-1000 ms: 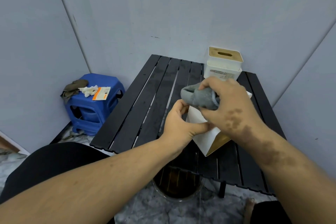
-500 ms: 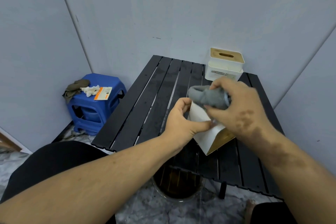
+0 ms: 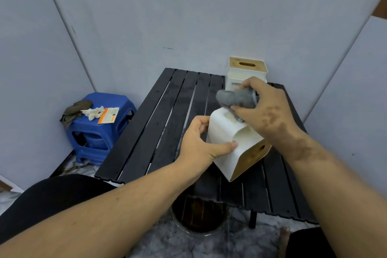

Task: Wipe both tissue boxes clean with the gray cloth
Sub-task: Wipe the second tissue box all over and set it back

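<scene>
- Nearest to us, under the near edge of the black slatted table (image 3: 163, 123), a dark round bin (image 3: 199, 213) stands on the marbled floor.
- Above the table's near half, our left hand (image 3: 199, 142) grips a white tissue box (image 3: 226, 142) that is tilted and lifted, thumb pressed across its near face, fingers curled round its left edge.
- The box's tan, slotted lid faces down and to the right; its other end points up and away from us.
- Our right hand (image 3: 266, 111) clutches the bunched gray cloth (image 3: 236, 97), fingers wrapped round it, and presses it against the upper end of that held box.
- Behind the right hand, at the table's far right corner against the pale wall, the second tissue box (image 3: 247, 71) stands upright, its tan lid with the slot on top.
- Off to the left, on the floor beside the table, a blue plastic stool (image 3: 98, 132) carries a dark rag (image 3: 74, 109), something white and crumpled (image 3: 94, 112) and an orange-and-white packet (image 3: 107, 115).
</scene>
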{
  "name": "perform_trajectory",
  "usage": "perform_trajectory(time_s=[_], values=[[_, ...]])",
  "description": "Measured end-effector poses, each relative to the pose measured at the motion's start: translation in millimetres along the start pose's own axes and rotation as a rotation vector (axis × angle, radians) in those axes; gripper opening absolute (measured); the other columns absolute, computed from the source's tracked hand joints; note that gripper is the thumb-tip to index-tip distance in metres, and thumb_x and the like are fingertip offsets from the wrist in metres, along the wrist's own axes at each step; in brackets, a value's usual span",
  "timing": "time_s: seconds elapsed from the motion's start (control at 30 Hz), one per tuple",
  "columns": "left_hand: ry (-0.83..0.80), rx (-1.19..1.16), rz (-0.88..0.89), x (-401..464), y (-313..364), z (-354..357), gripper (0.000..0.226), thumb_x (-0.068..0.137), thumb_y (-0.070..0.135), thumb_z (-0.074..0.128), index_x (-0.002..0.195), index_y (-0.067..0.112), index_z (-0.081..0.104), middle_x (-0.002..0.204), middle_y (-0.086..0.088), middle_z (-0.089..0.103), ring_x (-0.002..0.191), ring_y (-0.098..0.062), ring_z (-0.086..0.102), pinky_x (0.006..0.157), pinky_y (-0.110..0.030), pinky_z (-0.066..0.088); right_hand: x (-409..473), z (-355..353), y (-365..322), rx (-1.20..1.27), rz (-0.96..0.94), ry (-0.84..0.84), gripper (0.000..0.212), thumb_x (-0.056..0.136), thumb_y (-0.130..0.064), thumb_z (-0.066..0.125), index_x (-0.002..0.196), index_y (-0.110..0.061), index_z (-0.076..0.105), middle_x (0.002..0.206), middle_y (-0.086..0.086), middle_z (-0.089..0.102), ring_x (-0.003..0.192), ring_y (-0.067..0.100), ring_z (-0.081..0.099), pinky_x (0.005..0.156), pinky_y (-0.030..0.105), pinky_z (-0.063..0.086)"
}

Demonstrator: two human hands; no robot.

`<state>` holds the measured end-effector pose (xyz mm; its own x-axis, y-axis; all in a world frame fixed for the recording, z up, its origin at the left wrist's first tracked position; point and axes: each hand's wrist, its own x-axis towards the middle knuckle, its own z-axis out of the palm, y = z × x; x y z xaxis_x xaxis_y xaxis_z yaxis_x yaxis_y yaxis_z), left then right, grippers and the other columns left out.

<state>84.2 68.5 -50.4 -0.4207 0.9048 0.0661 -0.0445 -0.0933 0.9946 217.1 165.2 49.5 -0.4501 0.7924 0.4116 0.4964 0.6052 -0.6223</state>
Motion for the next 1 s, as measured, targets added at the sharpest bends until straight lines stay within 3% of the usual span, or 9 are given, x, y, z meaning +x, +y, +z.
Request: perform_trajectory(time_s=[0.1, 0.17, 0.3, 0.4, 0.47, 0.6, 0.73, 0.87, 1.0], values=[[-0.011, 0.006, -0.007, -2, 2, 0, 0.074, 0.055, 0.024, 0.099, 0.117, 0.027, 0.060, 0.122, 0.007, 0.072, 0.116, -0.013, 0.066, 0.090, -0.032, 0.058, 18, -28, 34, 0.015, 0.212, 0.138, 0.035, 0.076, -0.018, 0.083, 0.100, -0.020, 0.059, 0.095, 0.000, 0.061, 0.090, 0.018, 0.060, 0.056, 0.001, 0.037], [-0.019, 0.019, -0.017, -2, 3, -1, 0.070, 0.060, 0.018, 0.098, 0.118, 0.027, 0.060, 0.122, 0.008, 0.072, 0.115, -0.011, 0.066, 0.084, -0.025, 0.057, 16, -32, 37, 0.007, 0.250, 0.158, 0.035, 0.077, -0.018, 0.082, 0.101, -0.018, 0.058, 0.098, 0.002, 0.060, 0.094, 0.021, 0.059, 0.057, 0.002, 0.039], [-0.018, 0.031, -0.004, -3, 4, 1, 0.066, 0.064, 0.015, 0.097, 0.117, 0.025, 0.060, 0.120, 0.005, 0.073, 0.114, -0.013, 0.067, 0.081, -0.021, 0.054, -6, 0, -12, -0.006, 0.038, 0.035, 0.029, 0.078, -0.015, 0.078, 0.102, -0.017, 0.062, 0.086, 0.000, 0.062, 0.077, 0.018, 0.059, 0.066, 0.023, 0.049], [-0.016, 0.035, 0.000, -4, 5, 2, 0.066, 0.064, 0.015, 0.097, 0.117, 0.023, 0.060, 0.118, 0.004, 0.073, 0.113, -0.015, 0.068, 0.084, -0.024, 0.053, -9, 11, -21, 0.034, -0.066, -0.058, 0.033, 0.075, -0.015, 0.081, 0.102, -0.019, 0.063, 0.081, -0.004, 0.064, 0.072, 0.009, 0.061, 0.065, 0.022, 0.050], [-0.019, 0.036, -0.008, -4, 7, 1, 0.067, 0.061, 0.016, 0.097, 0.116, 0.024, 0.060, 0.118, 0.004, 0.074, 0.112, -0.014, 0.068, 0.080, -0.023, 0.053, 4, -3, 0, 0.053, 0.037, -0.006, 0.035, 0.073, -0.014, 0.082, 0.101, -0.019, 0.062, 0.080, -0.012, 0.058, 0.070, 0.004, 0.056, 0.060, 0.014, 0.047], [-0.044, 0.059, -0.018, -7, 9, 0, 0.066, 0.063, 0.009, 0.097, 0.116, 0.024, 0.060, 0.119, 0.008, 0.073, 0.111, -0.006, 0.066, 0.077, -0.013, 0.052, 22, -32, 52, 0.059, 0.230, 0.113, 0.035, 0.075, -0.022, 0.084, 0.101, -0.018, 0.061, 0.086, -0.009, 0.057, 0.084, 0.016, 0.058, 0.057, 0.010, 0.044], [-0.063, 0.092, -0.016, -9, 11, -5, 0.063, 0.065, 0.007, 0.095, 0.115, 0.023, 0.061, 0.117, 0.010, 0.073, 0.107, 0.003, 0.065, 0.075, -0.004, 0.046, 18, -34, 73, 0.203, 0.335, 0.122, 0.035, 0.074, -0.032, 0.086, 0.098, -0.022, 0.063, 0.093, 0.003, 0.065, 0.079, 0.024, 0.066, 0.041, 0.024, 0.050], [-0.064, 0.070, -0.021, -9, 10, -8, 0.064, 0.065, 0.003, 0.093, 0.116, 0.022, 0.061, 0.118, 0.008, 0.073, 0.105, 0.004, 0.065, 0.071, -0.004, 0.046, 4, -25, 84, 0.445, 0.404, 0.187, 0.036, 0.072, -0.033, 0.087, 0.099, -0.025, 0.064, 0.100, 0.013, 0.069, 0.083, 0.029, 0.070, 0.051, 0.028, 0.055], [-0.062, 0.051, -0.026, -9, 9, -12, 0.065, 0.064, 0.004, 0.094, 0.117, 0.022, 0.062, 0.118, 0.008, 0.074, 0.108, 0.000, 0.066, 0.073, -0.005, 0.048, -18, -25, 85, 0.721, 0.430, 0.221, 0.032, 0.070, -0.033, 0.083, 0.094, -0.024, 0.065, 0.081, 0.012, 0.068, 0.068, 0.033, 0.064, 0.057, 0.038, 0.055]])
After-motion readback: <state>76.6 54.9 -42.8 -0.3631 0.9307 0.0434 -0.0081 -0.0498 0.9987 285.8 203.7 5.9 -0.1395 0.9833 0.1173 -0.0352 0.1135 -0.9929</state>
